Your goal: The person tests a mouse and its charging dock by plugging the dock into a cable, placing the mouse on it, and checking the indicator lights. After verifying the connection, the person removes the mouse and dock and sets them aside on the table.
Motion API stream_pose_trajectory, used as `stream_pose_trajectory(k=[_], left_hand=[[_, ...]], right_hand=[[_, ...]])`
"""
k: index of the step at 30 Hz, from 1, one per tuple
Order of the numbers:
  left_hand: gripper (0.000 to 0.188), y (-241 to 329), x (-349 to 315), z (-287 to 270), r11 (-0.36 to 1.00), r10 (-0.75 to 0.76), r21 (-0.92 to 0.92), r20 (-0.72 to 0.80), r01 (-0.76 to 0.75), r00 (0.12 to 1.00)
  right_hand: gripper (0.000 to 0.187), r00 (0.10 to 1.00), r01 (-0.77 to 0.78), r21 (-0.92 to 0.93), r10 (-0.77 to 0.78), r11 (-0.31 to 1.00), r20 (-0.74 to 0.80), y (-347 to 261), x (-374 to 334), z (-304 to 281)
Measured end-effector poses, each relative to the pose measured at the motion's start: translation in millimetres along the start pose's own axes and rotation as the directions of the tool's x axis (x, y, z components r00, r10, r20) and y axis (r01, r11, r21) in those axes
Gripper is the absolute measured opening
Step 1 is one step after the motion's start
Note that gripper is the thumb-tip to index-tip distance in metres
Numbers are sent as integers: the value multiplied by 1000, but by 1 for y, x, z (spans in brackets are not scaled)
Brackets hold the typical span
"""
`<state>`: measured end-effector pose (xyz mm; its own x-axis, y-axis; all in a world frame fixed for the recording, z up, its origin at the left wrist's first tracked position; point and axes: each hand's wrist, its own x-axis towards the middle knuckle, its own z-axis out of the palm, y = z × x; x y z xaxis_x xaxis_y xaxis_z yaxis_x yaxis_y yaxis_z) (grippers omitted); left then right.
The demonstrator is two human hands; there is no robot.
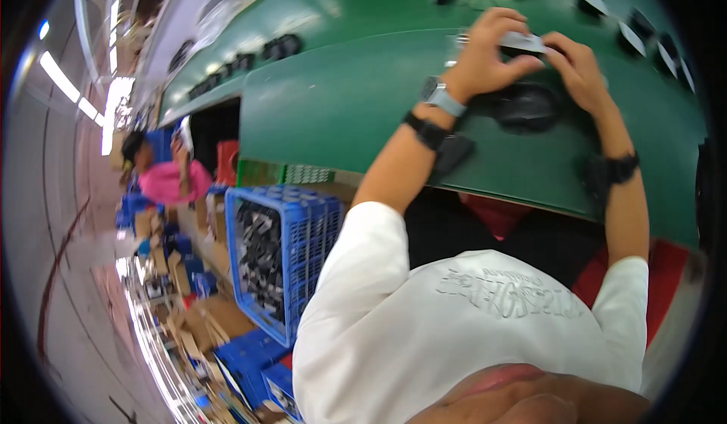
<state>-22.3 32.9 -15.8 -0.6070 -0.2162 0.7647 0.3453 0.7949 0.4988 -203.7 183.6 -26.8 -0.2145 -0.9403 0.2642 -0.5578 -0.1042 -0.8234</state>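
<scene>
Both my hands meet over the green tabletop, at a small black piece with a flat white face [522, 42]. My left hand [494, 54] is closed round its left side, fingers over the far edge and thumb on the near side. With fingertips pinched, my right hand [579, 72] grips its right end. Just below the hands lies a rounded black part [528, 107] on the table; its details are blurred. Another dark piece [454, 153] sits by my left forearm, near the table's front edge.
Several similar white-faced black pieces [631, 39] stand along the far right of the green table [333, 113]. More black parts [282, 46] line its left far side. A blue crate [284, 261] full of black parts stands left of me. A person in pink [176, 182] is farther off.
</scene>
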Motion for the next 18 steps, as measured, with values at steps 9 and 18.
stream_pose_trajectory(k=[9, 18], left_hand=[[58, 9, 3, -22, 905, 157, 361, 202, -223, 967], [52, -3, -3, -93, 933, -248, 233, -136, 275, 959]], right_hand=[[20, 997, 33, 223, -17, 974, -74, 2, 9, 13], [19, 978, -20, 108, 42, 994, -204, -1, 14, 15]])
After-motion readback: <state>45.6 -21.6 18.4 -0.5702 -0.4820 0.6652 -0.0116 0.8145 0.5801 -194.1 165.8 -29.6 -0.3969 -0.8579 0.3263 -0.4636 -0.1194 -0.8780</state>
